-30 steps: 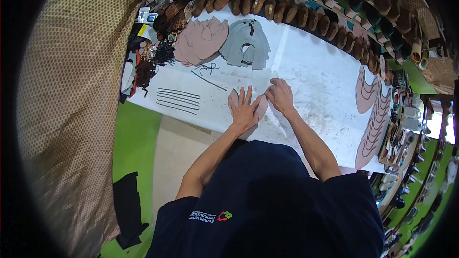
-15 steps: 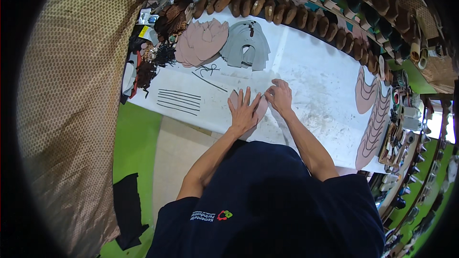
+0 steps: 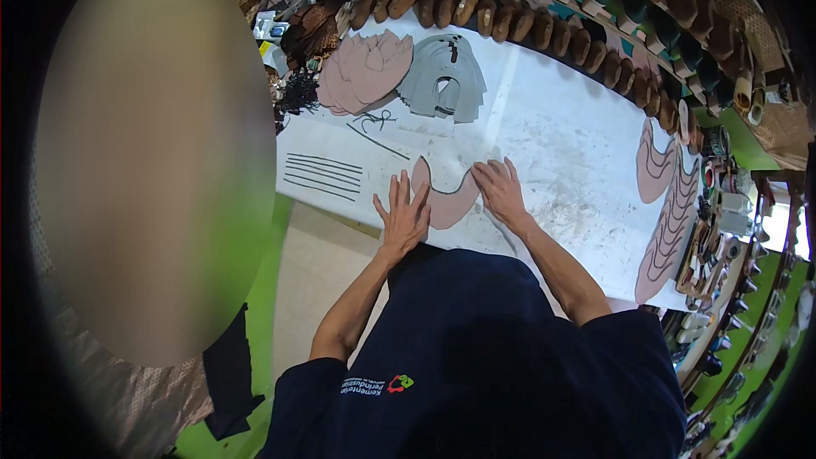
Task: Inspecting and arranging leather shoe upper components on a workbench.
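Observation:
A pink U-shaped shoe-upper piece (image 3: 450,211) lies flat on the white-covered table in front of me, a dark strip running along its inner curve. My left hand (image 3: 403,219) is open, its spread fingers beside the piece's left arm, with fingertips touching that edge. At the other arm, my right hand (image 3: 503,194) rests with outstretched fingers on the tip; what lies under them is hidden. Left of my hands, several thin dark strips (image 3: 324,173) are laid in a row. Beyond them is a small tangle of dark strips (image 3: 374,123).
Stacks of pink pieces (image 3: 361,72) and grey U-shaped pieces (image 3: 442,76) stand at the back. Brown shoe lasts (image 3: 542,32) line the far edge. Overlapping pink pieces with dark edging (image 3: 667,242) lie at the right, beside tools. A blurred oval covers the left side.
My left hand has slid left and down off the pink piece, uncovering its curve and dark strip. The right hand's fingers have straightened from a pinch onto the right tip.

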Motion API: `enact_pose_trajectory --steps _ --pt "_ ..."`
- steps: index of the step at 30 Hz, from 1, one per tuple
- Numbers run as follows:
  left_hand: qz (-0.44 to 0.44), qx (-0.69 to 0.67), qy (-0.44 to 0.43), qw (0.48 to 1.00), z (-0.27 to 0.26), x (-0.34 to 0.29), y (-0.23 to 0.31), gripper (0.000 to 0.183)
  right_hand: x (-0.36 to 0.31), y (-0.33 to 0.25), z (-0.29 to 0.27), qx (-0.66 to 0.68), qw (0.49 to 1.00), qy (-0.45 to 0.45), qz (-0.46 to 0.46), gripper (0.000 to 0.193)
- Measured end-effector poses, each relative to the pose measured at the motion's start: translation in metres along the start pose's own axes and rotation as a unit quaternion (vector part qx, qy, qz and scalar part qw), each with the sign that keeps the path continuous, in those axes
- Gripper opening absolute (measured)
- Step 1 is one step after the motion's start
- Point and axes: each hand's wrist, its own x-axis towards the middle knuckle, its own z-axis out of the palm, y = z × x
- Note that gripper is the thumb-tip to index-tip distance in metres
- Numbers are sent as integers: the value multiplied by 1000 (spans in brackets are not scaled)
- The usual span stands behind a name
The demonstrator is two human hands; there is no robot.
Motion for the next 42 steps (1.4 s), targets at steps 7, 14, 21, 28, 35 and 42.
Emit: enact_pose_trajectory --steps 7,14,21,28,35,42 --pt "3 1 -13 1000 4 3 0 55 -1 -12 -5 1 999 44 11 44" --pt "24 28 -1 999 7 8 -3 51 -16 -28 4 26 998 -2 -64 41" --pt "13 -8 -11 1000 5 11 -4 49 -15 -52 9 45 996 -32 -75 41" --pt "-10 30 29 999 1 26 -12 54 -10 -69 9 39 998 -7 -52 40" --pt "45 72 4 996 -8 53 -28 57 6 -92 18 22 999 -16 -26 44" --pt "87 63 -45 993 -19 74 -41 56 8 -108 19 20 999 22 40 44"
